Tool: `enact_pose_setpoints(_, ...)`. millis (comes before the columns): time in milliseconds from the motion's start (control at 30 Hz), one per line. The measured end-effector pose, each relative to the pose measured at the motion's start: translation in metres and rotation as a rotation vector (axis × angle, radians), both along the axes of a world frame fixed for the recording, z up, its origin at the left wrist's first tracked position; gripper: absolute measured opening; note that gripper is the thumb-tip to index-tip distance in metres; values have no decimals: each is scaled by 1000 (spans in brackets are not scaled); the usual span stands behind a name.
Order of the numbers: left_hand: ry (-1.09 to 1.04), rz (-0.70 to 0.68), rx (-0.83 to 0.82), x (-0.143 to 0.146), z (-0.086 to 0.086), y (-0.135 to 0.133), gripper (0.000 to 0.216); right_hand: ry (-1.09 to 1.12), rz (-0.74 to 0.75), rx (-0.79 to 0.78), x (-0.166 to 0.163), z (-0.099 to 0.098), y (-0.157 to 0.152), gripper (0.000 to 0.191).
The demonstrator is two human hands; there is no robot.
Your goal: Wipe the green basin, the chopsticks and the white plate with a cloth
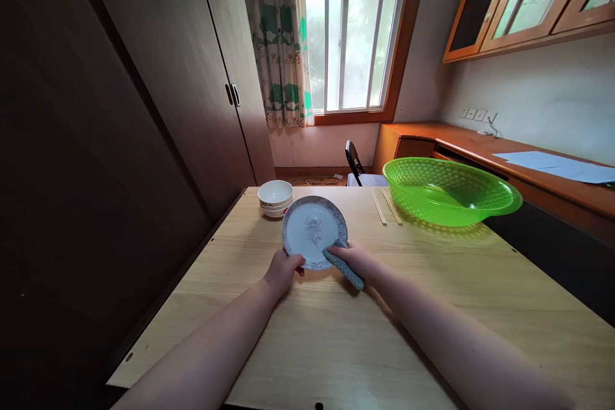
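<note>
A white plate [307,227] with a grey patterned rim and a flower drawing is held up above the table, its face tilted toward me. My left hand [283,269] grips its lower left edge, thumb on the front and fingers behind. At the lower right rim, my right hand [353,256] pinches a folded blue-grey cloth [346,271] against the plate. That hand's thumb lies on the cloth, and its other fingers are mostly hidden behind.
Stacked white bowls [275,194] stand at the table's far left. Chopsticks [384,206] lie in two groups near the far edge, beside a large green plastic basket [451,195]. Behind the wooden table [298,339] is a folding chair [354,160]; a dark wardrobe [168,77] rises on the left.
</note>
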State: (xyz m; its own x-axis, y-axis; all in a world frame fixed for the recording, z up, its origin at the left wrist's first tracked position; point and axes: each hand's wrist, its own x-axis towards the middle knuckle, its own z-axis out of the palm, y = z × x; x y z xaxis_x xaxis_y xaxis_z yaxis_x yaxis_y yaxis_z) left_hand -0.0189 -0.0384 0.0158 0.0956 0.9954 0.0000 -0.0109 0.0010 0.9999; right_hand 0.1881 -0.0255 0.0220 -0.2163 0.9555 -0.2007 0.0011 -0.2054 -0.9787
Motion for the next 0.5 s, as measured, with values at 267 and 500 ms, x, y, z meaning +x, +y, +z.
enact_pose_setpoints(267, -103, -38, 56, 2, 1, -2, 38, 161, -120, 23, -15, -3, -9, 42)
enact_pose_setpoints(500, -60, -66, -45, 7, 4, -6, 28, 93, -74, 21, -20, 5, -19, 42)
